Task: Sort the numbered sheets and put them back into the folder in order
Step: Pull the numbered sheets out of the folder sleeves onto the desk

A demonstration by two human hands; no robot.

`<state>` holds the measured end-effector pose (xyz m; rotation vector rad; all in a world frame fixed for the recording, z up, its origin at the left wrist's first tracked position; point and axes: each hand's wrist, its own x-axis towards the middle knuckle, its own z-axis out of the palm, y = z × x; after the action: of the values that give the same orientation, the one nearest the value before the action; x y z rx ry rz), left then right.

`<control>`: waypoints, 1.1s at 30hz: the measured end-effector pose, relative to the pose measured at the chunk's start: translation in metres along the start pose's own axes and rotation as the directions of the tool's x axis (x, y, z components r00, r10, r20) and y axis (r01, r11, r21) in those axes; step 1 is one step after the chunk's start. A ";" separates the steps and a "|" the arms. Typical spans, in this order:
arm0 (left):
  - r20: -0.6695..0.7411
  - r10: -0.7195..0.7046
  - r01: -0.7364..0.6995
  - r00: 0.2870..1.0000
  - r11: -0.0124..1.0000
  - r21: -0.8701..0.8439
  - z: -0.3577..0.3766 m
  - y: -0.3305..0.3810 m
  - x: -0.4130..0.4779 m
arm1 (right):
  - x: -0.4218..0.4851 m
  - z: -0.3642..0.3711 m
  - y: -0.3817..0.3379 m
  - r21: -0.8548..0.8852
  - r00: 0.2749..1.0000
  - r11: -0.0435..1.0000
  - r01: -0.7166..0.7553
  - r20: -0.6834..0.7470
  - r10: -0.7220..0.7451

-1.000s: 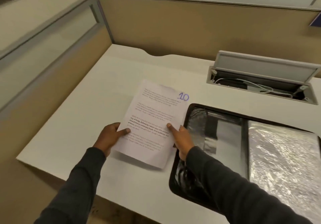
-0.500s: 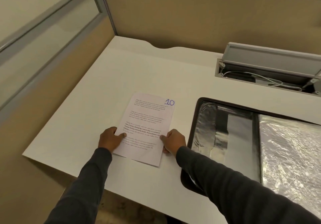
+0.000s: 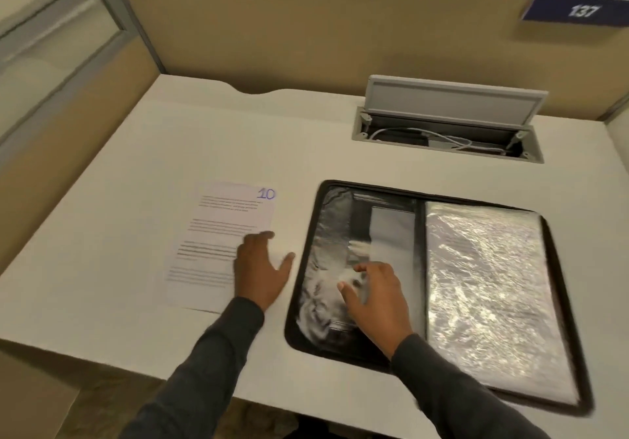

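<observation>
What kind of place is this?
Probably an office cubicle: a white desk walled by tan partition panels, a numbered sign reading 137, and a flip-up cable box set in the desktop.

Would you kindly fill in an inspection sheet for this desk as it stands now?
Surface: white desk, mostly bare.
Job's things: sheet marked 10 lies flat, left of the open black folder; plastic sleeves fill its right half.
Clutter: nothing seen.
Grippers: left hand open, over the sheet's right edge; right hand open, over the folder's left half.
Cables: white cables in the open desk cable box.
Surroundings: beige partition, sign 137.
</observation>
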<state>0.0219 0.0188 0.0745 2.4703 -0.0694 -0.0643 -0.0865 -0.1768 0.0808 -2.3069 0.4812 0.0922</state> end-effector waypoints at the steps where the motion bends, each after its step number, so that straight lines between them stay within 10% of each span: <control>1: 0.051 0.052 -0.050 0.997 0.998 -0.033 0.020 0.021 -0.013 | -0.011 -0.012 0.019 -0.059 1.000 0.998 -0.015 -0.024 0.014; 10: 0.474 0.493 -0.555 0.730 0.832 -0.011 0.163 0.150 -0.129 | -0.092 -0.082 0.156 -0.414 0.973 0.881 -0.229 -0.096 0.208; 24: 0.615 0.346 -0.594 0.708 0.763 0.254 0.201 0.167 -0.149 | -0.096 -0.097 0.193 -0.182 0.969 0.951 -0.248 -0.030 0.247; 28: 0.554 0.324 -0.448 0.767 0.888 0.101 0.188 0.184 -0.138 | -0.089 -0.098 0.168 -0.212 0.983 0.961 -0.180 -0.064 0.170; 33: 0.517 0.035 0.207 0.855 0.892 -0.402 0.144 0.221 -0.101 | -0.082 -0.091 0.120 -0.311 0.998 0.948 -0.059 -0.041 0.048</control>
<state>-0.0956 -0.2366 0.1017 1.9302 -0.1515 -0.7078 -0.2139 -0.2913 0.0807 -2.6091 0.5813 0.1675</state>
